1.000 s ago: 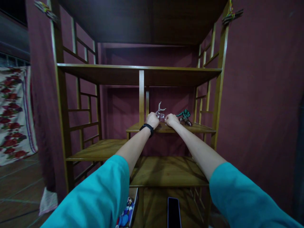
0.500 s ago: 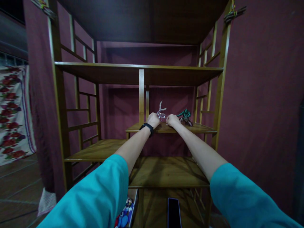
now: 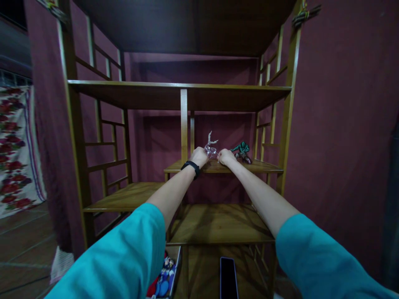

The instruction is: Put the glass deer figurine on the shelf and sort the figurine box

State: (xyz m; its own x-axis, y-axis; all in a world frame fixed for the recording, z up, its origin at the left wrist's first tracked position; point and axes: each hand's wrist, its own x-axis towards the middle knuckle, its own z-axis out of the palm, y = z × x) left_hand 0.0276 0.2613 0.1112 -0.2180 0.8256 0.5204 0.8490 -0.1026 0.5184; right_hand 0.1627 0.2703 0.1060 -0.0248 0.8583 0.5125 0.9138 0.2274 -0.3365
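A clear, glassy figurine (image 3: 211,152) with a pale, antler-like top stands above the small raised shelf (image 3: 215,167), between my two hands. On its left side my left hand (image 3: 199,157), with a black band on the wrist, is closed on it. My right hand (image 3: 226,157) is closed at its right side, fingertips pinched on a thin clear part near the shelf surface. Just right of that hand, a dark green crouching figurine (image 3: 242,152) rests on the same shelf. My fingers partly hide the clear figurine's sides.
The wooden shelf unit (image 3: 183,120) has an upright post left of my hands and a board (image 3: 149,84) overhead. Lower down lie a phone (image 3: 228,278) and a box (image 3: 176,270) of colourful small items. Twig bundles (image 3: 307,15) are tied to the front posts.
The view has shifted slightly. Both hands keep nearly the same place and hold around the clear figurine; the green figurine stays put.
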